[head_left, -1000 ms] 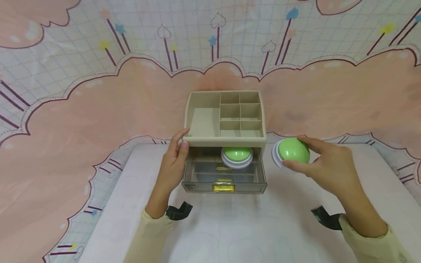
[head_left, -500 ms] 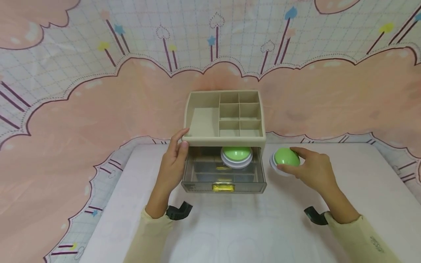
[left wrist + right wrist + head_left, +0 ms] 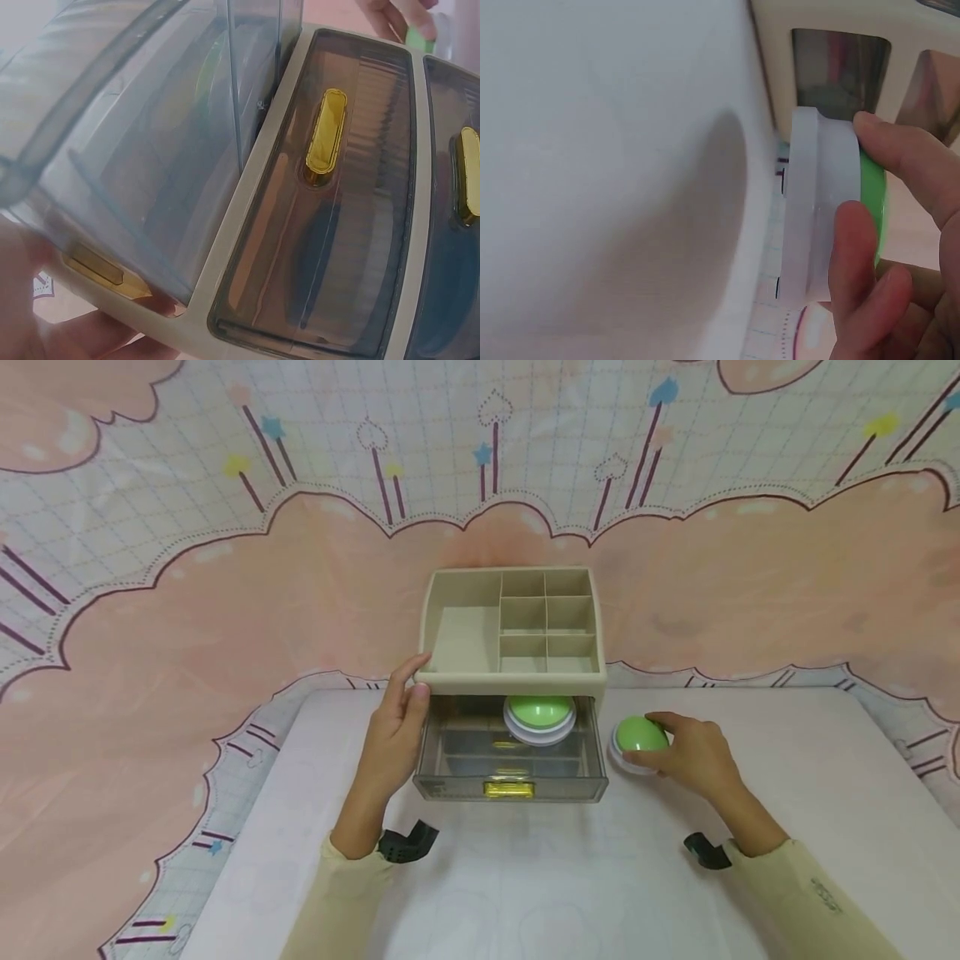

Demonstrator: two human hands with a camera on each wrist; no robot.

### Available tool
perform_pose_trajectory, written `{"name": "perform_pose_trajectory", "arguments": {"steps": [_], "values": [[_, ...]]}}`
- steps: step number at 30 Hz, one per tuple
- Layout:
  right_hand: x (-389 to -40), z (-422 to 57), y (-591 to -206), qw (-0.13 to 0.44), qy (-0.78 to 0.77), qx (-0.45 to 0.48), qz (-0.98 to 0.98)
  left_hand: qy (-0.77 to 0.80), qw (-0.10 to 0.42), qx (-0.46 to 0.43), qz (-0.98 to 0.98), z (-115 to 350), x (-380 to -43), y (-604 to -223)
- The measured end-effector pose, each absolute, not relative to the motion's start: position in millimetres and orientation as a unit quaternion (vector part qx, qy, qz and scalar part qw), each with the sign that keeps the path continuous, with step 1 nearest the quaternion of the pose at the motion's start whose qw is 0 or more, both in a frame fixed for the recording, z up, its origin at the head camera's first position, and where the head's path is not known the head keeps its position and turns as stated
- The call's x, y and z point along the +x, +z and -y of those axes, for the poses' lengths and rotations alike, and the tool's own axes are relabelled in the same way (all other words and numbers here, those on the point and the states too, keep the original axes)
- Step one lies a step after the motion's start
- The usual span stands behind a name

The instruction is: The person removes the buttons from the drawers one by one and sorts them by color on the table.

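A beige desk organizer [image 3: 513, 683] stands on the table with its top smoky clear drawer [image 3: 465, 787] pulled out. In that drawer sits a green push button [image 3: 540, 710] with a white round base, partly under the organizer's top. My left hand [image 3: 397, 727] grips the organizer's left front corner, thumb on the front edge. Right of the drawer, my right hand [image 3: 693, 756] holds a second green push button [image 3: 641, 735] by its sides between thumb and fingers. In the right wrist view, this button's white base [image 3: 802, 202] is tilted on edge, with a gap and shadow toward the table.
The organizer's top has one large compartment [image 3: 468, 639] and several small ones [image 3: 522, 614]. Below the pulled-out drawer are shut drawers with gold handles [image 3: 327, 131]. A white table [image 3: 555, 877] lies in front, and a patterned pink cloth [image 3: 712, 593] hangs behind.
My right hand has brought the second push button downward and slightly left, nearer the table and the drawer's right side. The left hand and the organizer stay where they were.
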State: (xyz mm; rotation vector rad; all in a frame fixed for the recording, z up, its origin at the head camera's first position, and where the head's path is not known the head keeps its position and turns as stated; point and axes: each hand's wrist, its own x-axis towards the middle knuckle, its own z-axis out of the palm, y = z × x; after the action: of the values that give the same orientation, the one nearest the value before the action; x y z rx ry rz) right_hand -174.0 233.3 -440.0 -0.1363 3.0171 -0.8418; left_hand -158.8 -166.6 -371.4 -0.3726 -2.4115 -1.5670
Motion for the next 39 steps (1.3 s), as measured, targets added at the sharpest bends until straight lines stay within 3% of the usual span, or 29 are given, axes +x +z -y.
{"name": "perform_pose_trajectory", "arguments": {"steps": [10,39], "values": [[-171,-233,-448,0.029,-0.276,-0.055,-0.959,-0.538,0.114,-0.126,0.826,166,-157,-369],[-171,-231,-461,0.035,-0.273,-0.046,-0.960,-0.532,0.119,-0.127,0.829,166,-158,-370]]}}
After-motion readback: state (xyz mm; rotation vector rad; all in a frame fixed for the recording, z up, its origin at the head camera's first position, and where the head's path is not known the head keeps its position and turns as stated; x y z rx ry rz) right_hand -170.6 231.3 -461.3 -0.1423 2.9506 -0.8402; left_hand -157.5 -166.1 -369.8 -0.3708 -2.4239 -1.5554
